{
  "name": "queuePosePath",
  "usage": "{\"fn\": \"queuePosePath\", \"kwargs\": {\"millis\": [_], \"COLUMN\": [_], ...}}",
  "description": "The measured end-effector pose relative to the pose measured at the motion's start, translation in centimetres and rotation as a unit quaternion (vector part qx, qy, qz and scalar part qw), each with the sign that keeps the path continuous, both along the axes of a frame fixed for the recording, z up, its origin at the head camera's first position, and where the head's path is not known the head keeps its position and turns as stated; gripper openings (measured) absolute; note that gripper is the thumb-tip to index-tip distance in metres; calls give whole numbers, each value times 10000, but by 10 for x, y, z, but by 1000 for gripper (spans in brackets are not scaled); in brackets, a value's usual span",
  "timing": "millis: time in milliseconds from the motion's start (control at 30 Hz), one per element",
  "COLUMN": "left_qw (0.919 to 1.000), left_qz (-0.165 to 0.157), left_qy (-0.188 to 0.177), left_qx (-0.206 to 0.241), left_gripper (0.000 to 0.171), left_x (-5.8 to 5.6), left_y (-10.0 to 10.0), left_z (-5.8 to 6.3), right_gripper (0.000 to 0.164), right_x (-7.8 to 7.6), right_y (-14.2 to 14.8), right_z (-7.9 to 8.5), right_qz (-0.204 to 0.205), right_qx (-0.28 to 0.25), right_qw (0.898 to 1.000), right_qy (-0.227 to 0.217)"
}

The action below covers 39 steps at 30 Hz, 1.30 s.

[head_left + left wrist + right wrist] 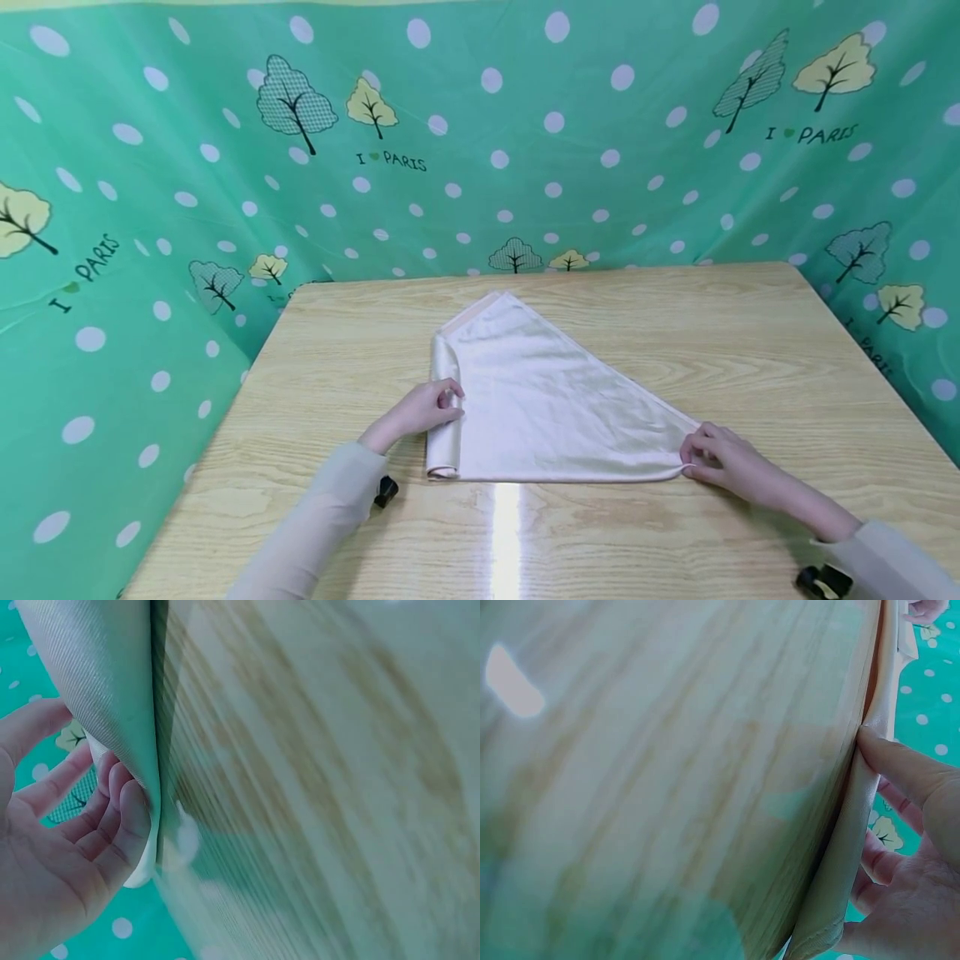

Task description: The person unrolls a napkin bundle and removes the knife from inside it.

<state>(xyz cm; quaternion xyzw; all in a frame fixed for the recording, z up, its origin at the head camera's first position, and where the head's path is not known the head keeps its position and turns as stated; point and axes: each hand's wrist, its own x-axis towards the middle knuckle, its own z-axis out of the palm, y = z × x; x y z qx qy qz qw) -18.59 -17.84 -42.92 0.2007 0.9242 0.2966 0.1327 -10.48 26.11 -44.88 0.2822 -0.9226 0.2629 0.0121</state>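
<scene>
A pale, shiny satin cloth (555, 392) lies on the table, its left side rolled into a narrow upright tube and its right side tapering to a corner. My left hand (423, 410) lies over the rolled part (443, 454), its thumb and fingers curled about it. The left wrist view shows the curled fingers (124, 806) against the cloth's underside fold. At the right corner, my right hand (738, 468) pinches the cloth between thumb and fingers. In the right wrist view the thumb (900, 757) presses the cloth edge (847, 825); some fingertips are hidden behind it.
The wood-grain table (360, 333) extends around the cloth, with a bright light reflection near its front. A green polka-dot curtain (491, 117) with printed trees hangs behind and at both sides. Small black devices (823, 581) sit beneath both wrists.
</scene>
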Motion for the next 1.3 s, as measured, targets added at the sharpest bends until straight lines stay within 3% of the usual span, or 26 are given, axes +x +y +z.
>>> {"fn": "queuePosePath", "kwargs": {"millis": [600,1300], "left_qw": [9993,9995], "left_qz": [-250,-113], "left_qy": [69,16], "left_qx": [-252,-278], "left_gripper": [22,24], "left_x": [-4,-11], "left_y": [0,1], "left_z": [-3,-6], "right_gripper": [20,19], "right_x": [2,2], "right_y": [0,-2], "right_z": [-3,1], "right_qz": [10,-72], "right_qx": [-8,-27], "right_qw": [10000,10000], "right_qy": [84,3]}}
